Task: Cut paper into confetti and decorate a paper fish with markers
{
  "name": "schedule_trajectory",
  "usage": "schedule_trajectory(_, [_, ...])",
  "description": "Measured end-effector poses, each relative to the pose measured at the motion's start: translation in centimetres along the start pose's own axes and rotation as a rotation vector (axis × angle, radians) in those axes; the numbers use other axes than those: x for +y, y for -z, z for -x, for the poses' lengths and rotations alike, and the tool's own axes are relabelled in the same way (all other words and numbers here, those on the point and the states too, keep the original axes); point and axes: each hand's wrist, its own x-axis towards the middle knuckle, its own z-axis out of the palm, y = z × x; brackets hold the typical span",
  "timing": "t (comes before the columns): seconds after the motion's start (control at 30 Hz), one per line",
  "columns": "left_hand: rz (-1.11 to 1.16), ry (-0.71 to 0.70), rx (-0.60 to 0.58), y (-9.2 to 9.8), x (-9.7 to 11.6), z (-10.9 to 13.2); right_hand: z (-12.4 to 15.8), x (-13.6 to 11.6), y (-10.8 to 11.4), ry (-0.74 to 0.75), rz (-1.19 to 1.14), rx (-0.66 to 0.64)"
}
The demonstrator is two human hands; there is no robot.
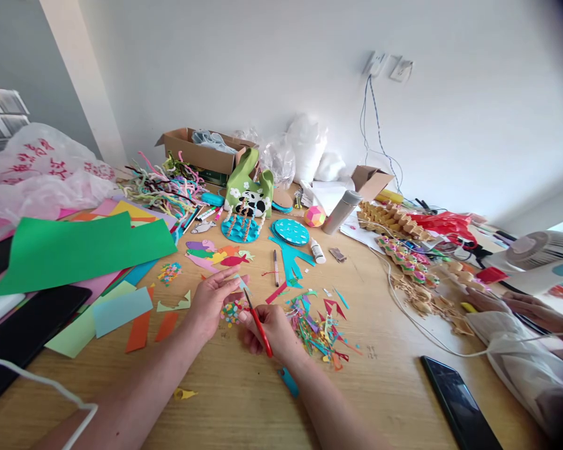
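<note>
My left hand (216,301) pinches a small piece of light blue paper (241,283) above the middle of the table. In my right hand (276,329) is a pair of red-handled scissors (259,323), its dark blades pointing up at the paper's lower edge. Whether the blades are apart I cannot tell. Small round paper dots (233,312) lie under and between the hands. Just right of my right hand spreads a heap of colourful paper scraps (314,328). Beyond my left hand lie several cut paper fish (216,253).
Coloured paper sheets (89,250) cover the left side, beside a black tablet-like slab (32,337). A pen (276,269), a white bottle (317,251) and a grey thermos (342,212) stand or lie ahead. At right are a phone (460,403), a cable and another person's hands (539,310).
</note>
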Motion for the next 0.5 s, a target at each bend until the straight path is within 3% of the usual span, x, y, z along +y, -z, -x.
schedule_trajectory(0.5, [-0.114,0.015,-0.024,0.23,-0.50,-0.14,0.08,-0.57,0.12,-0.003,-0.044,0.044])
